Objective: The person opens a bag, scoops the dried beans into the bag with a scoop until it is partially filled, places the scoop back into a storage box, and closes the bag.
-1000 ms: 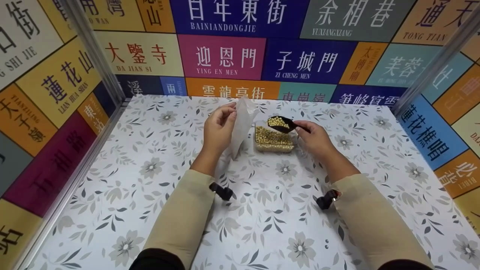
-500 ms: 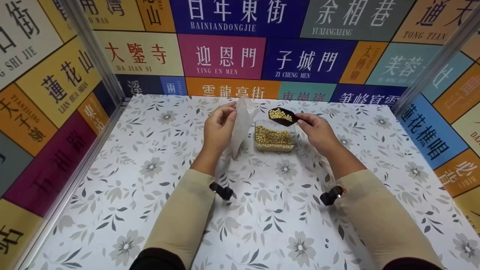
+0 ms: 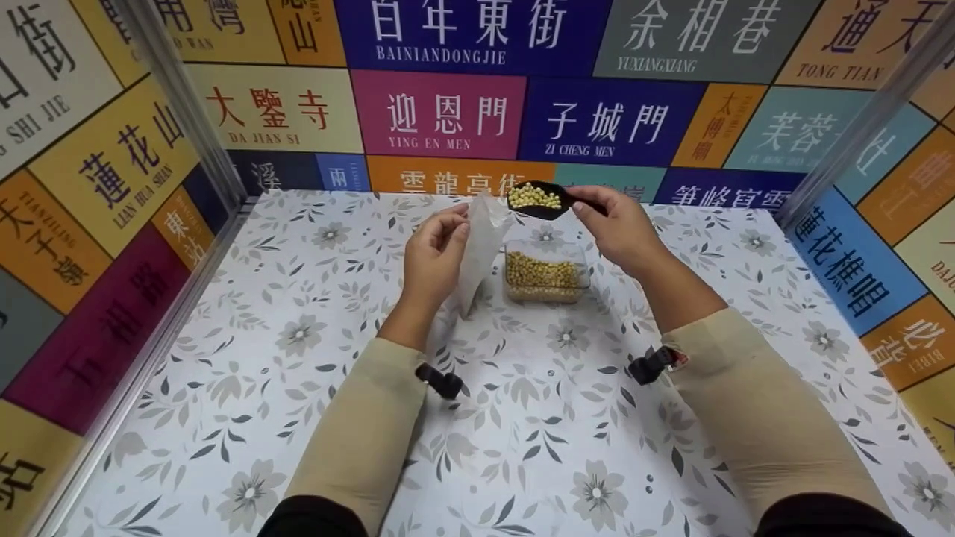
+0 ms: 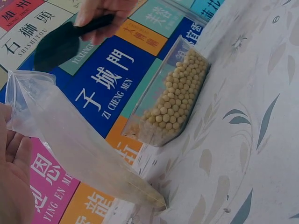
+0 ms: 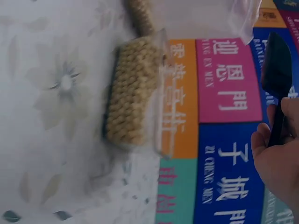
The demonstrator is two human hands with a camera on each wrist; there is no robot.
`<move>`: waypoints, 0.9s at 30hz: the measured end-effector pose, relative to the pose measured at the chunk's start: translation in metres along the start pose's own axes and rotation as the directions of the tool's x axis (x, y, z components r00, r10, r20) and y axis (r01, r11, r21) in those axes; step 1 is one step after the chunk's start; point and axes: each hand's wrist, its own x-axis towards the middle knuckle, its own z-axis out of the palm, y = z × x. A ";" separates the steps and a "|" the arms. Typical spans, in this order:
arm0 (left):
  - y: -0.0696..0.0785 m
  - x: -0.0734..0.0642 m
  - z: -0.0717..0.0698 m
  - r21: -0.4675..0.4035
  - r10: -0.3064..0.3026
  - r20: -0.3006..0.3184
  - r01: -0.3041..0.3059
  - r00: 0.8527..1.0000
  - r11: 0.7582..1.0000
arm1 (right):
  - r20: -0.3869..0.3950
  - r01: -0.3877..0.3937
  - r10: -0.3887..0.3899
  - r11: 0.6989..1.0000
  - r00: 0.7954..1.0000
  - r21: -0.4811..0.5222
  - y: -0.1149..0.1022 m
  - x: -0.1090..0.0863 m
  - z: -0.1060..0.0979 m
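Note:
My left hand (image 3: 435, 252) holds a translucent plastic bag (image 3: 480, 250) upright by its top edge. Its mouth gapes in the left wrist view, and yellowish beans (image 5: 140, 17) fill the bottom corner in the right wrist view. With thumb and fingers, my right hand (image 3: 621, 230) grips the handle of a black scoop (image 3: 550, 212). Pale yellow soybeans (image 3: 532, 195) lie in the scoop, which is raised beside the bag's mouth. Below it on the table stands a clear rectangular container (image 3: 547, 295), partly filled with soybeans (image 4: 175, 98).
A white tablecloth (image 3: 507, 432) with grey flowers and leaves covers the table. Colourful panels with Chinese lettering (image 3: 440, 112) rise behind and on both sides, with metal posts (image 3: 201, 104) at the corners.
My right hand has lifted the loaded scoop up from over the container and shifted it left, close to the bag's mouth. The left hand and bag have stayed in place.

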 end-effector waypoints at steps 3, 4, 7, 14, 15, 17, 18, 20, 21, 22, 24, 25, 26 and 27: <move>0.000 0.000 0.000 0.008 0.000 0.001 0.000 1.000 1.000 | 0.005 0.053 -0.053 0.986 0.999 -0.158 -0.021 0.002 0.003; -0.001 0.001 0.000 0.002 0.004 -0.001 -0.004 1.000 1.000 | 0.008 0.068 -0.068 0.974 0.998 -0.215 -0.027 0.002 0.004; -0.002 0.001 -0.001 -0.016 0.020 -0.008 -0.020 1.000 1.000 | 0.019 0.120 -0.122 0.925 0.992 -0.361 -0.045 0.004 0.008; -0.001 0.001 -0.001 -0.040 0.048 -0.023 -0.049 0.999 0.998 | 0.052 0.241 -0.255 0.803 0.966 -0.545 -0.067 0.006 0.019; -0.001 0.001 -0.002 -0.043 0.049 -0.026 -0.050 0.998 0.998 | 0.058 0.260 -0.276 0.787 0.959 -0.559 -0.068 0.006 0.020; -0.001 0.002 -0.001 -0.040 0.052 -0.032 -0.053 0.998 0.998 | 0.063 0.290 -0.312 0.764 0.948 -0.577 -0.070 0.006 0.022; -0.001 0.002 -0.001 -0.037 0.055 -0.036 -0.056 0.998 0.998 | 0.063 0.302 -0.329 0.753 0.942 -0.584 -0.071 0.005 0.022; -0.002 0.002 -0.002 -0.025 0.063 -0.045 -0.064 0.997 0.998 | 0.060 0.322 -0.358 0.740 0.932 -0.590 -0.072 0.005 0.023; -0.003 0.002 -0.001 -0.016 0.070 -0.050 -0.070 0.996 0.997 | 0.057 0.328 -0.367 0.737 0.928 -0.591 -0.072 0.005 0.024; -0.003 0.003 -0.001 -0.011 0.078 -0.054 -0.079 0.996 0.997 | 0.055 0.333 -0.375 0.735 0.925 -0.591 -0.072 0.005 0.024; -0.004 0.003 -0.002 -0.005 0.093 -0.064 -0.094 0.994 0.996 | 0.051 0.338 -0.385 0.731 0.922 -0.592 -0.072 0.005 0.024; -0.004 0.003 -0.001 -0.007 0.098 -0.067 -0.098 0.993 0.995 | 0.048 0.339 -0.388 0.731 0.920 -0.592 -0.072 0.005 0.023; -0.004 0.003 -0.001 -0.011 0.103 -0.070 -0.104 0.992 0.995 | 0.046 0.339 -0.388 0.733 0.920 -0.589 -0.071 0.004 0.023; -0.005 0.004 -0.001 -0.014 0.105 -0.072 -0.106 0.992 0.994 | 0.045 0.338 -0.387 0.737 0.921 -0.585 -0.071 0.004 0.022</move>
